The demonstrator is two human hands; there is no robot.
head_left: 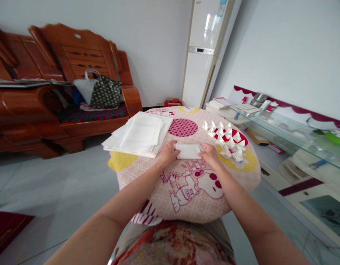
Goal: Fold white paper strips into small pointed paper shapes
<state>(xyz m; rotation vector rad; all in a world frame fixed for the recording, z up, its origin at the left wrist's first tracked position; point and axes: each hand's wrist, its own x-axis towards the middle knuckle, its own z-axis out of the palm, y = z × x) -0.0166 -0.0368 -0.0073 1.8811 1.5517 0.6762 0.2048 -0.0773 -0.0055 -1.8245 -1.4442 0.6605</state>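
Observation:
A folded strip of white paper lies lengthwise across the cloth-covered round table. My left hand grips its left end, thumb and fingers closed on the edge. At the opposite end my right hand pinches the paper in the same way. Just beyond my right hand stand several small folded paper boats with pointed tips, grouped in rows. To the left of my left hand rests a stack of white paper sheets, with smaller sheets on top of larger ones.
A wooden bench with a patterned bag on it stands at the left. A tall white air conditioner is at the back. Along the right runs a glass-topped cabinet bearing metal containers and other items.

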